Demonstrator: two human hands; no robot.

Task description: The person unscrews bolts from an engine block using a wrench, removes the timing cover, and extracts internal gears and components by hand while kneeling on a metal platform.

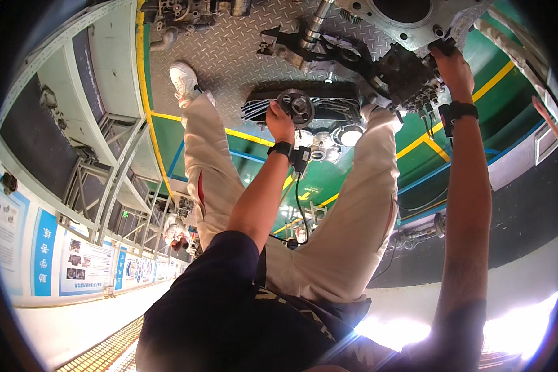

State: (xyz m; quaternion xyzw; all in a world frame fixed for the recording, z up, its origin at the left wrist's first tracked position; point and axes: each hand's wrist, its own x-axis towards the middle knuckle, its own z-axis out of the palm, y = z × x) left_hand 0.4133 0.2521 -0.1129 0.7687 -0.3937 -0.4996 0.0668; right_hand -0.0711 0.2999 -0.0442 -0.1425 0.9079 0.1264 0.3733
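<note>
My left hand [281, 126] is closed on the rim of a dark toothed gear wheel [296, 106]. The gear is held over a long black tray [339, 94] in which metal rods lie. Up at the right, my right hand [456, 73] has its fingers bent round a dark piece at the edge of a dark metal engine assembly [404, 75]; the fingertips are partly hidden. Several fittings stick out of that assembly. Beyond it stands a large grey metal housing [378, 13] with a big round opening, beside a shiny shaft [316, 25].
Greasy metal parts [189, 15] lie at the far left on the grey tread-plate surface [226, 68]. Round metal parts [322, 147] sit below the tray, between my legs. A metal frame [115, 155] runs along the left. Another person's arm [549, 119] shows at the right edge.
</note>
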